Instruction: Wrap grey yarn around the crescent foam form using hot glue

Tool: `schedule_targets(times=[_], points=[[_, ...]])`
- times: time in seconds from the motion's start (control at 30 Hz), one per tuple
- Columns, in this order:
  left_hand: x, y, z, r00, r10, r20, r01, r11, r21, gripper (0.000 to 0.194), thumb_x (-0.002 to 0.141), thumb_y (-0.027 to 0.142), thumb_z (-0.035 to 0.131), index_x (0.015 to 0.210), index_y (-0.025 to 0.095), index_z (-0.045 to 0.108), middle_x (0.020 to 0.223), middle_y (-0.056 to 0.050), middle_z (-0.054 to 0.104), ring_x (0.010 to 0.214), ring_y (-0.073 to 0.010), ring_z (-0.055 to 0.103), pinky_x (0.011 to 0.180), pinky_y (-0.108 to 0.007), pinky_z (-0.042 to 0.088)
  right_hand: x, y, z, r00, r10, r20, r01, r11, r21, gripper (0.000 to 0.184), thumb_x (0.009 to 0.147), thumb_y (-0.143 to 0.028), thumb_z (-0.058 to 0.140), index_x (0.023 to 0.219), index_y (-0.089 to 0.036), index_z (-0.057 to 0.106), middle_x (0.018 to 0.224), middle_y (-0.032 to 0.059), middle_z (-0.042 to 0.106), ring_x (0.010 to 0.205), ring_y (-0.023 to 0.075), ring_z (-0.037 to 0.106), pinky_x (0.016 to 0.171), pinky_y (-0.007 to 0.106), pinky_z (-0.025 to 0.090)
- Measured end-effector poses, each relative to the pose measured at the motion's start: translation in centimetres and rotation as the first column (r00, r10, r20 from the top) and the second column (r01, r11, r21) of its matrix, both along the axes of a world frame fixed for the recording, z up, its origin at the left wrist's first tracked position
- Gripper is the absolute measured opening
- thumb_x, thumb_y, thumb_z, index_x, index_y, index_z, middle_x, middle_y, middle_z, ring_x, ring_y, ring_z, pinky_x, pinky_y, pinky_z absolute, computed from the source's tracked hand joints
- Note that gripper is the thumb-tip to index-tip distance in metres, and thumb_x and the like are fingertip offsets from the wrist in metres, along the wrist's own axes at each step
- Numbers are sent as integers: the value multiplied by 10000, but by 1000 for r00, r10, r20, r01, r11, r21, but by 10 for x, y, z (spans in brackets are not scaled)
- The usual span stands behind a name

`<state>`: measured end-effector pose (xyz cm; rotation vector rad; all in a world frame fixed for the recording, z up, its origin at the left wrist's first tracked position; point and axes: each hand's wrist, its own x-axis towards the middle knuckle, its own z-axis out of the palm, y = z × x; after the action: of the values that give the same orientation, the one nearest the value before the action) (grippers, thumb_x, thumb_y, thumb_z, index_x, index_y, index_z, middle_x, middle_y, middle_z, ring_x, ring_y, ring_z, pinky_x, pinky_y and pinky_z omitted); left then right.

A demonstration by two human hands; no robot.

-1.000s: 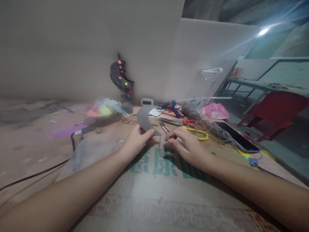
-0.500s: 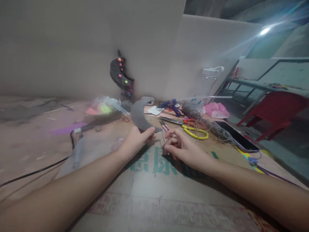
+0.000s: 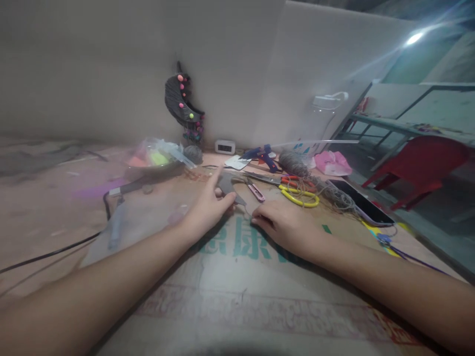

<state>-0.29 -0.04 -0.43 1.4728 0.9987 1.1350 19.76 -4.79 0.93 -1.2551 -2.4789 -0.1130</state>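
Note:
My left hand [image 3: 213, 202] grips a grey yarn-wrapped crescent [image 3: 227, 184], its thumb along the near side and the index finger stretched out over it. Part of the crescent is hidden behind the fingers, and its pointed tip faces right. A thin strand of grey yarn [image 3: 248, 211] runs from that tip to my right hand [image 3: 282, 222], whose thumb and index finger are pinched together on it. Just beyond the right fingers lies a pink utility knife [image 3: 255, 192]. Scissors with yellow and orange handles [image 3: 299, 197] rest behind the right hand, with loose yarn over them.
A blue glue gun [image 3: 265, 157], grey yarn [image 3: 293, 162] and a phone [image 3: 359, 201] lie toward the back and right. At back left is a bowl [image 3: 148, 172] of colourful bits. A finished dark crescent with pompoms [image 3: 174, 101] hangs on the wall. Cardboard [image 3: 222, 282] covers the table.
The crescent has tilted down flatter, uncovering the small white clock behind it. My left index finger has stretched forward. My right fingers have closed into a pinch and turned palm down.

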Motion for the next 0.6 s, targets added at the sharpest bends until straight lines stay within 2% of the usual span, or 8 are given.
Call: schedule_targets(times=[0.07, 0.1, 0.17, 0.27, 0.33, 0.5, 0.6], points=[[0, 0, -1, 998, -16, -62, 17, 1000, 26, 385, 815, 299, 604, 1172, 156, 605, 658, 0, 625, 587, -133, 609, 583, -229, 470, -3, -3, -1, 998, 49, -27, -49, 999, 2, 178, 920, -320, 559, 886, -178, 662, 821, 66, 697, 759, 184, 623, 684, 286, 442], [0, 0, -2, 995, -18, -98, 22, 999, 43, 284, 827, 310, 588, 1052, 151, 656, 686, -21, 641, 612, -138, 613, 600, -236, 471, -3, -4, -2, 996, 78, -42, -78, 997, 6, 192, 929, -325, 544, 891, -180, 663, 818, 63, 698, 754, 178, 623, 683, 282, 443], [0, -1, -3, 983, -14, -184, 32, 995, 99, 214, 841, 321, 572, 930, 160, 681, 751, -46, 671, 685, -159, 626, 651, -256, 474, -4, -6, -2, 989, 127, -77, -126, 992, 17, 209, 949, -307, 504, 903, -184, 666, 823, 61, 701, 756, 169, 624, 692, 277, 447], [-1, -1, -5, 955, 1, -298, 60, 979, 194, 187, 838, 317, 580, 935, 186, 672, 864, -46, 694, 797, -180, 632, 737, -282, 472, -3, -4, 0, 976, 141, -167, -139, 990, 24, 197, 947, -262, 490, 922, -180, 668, 837, 60, 707, 758, 159, 625, 697, 269, 453], [-1, -1, -6, 946, -32, -321, 99, 976, 193, 170, 834, 314, 586, 934, 192, 648, 905, -39, 689, 824, -182, 636, 769, -295, 474, -2, -1, 3, 960, 107, -258, -107, 994, 15, 175, 931, -244, 510, 910, -180, 671, 831, 51, 710, 740, 151, 625, 686, 260, 454], [-1, 1, -7, 956, -223, -192, 239, 969, 66, 164, 863, 324, 552, 945, 185, 583, 861, -26, 678, 801, -181, 673, 783, -321, 494, -1, 11, 7, 889, -63, -453, 19, 995, -101, 145, 887, -229, 552, 821, -169, 667, 753, 24, 698, 653, 133, 600, 610, 239, 431], [-1, -2, -3, 957, -260, -128, 266, 964, 27, 164, 889, 313, 507, 957, 178, 570, 841, -24, 666, 791, -170, 671, 792, -320, 490, 1, 15, 4, 847, -155, -508, 53, 976, -209, 165, 887, -269, 550, 820, -172, 666, 729, 15, 684, 632, 133, 584, 588, 243, 421]])
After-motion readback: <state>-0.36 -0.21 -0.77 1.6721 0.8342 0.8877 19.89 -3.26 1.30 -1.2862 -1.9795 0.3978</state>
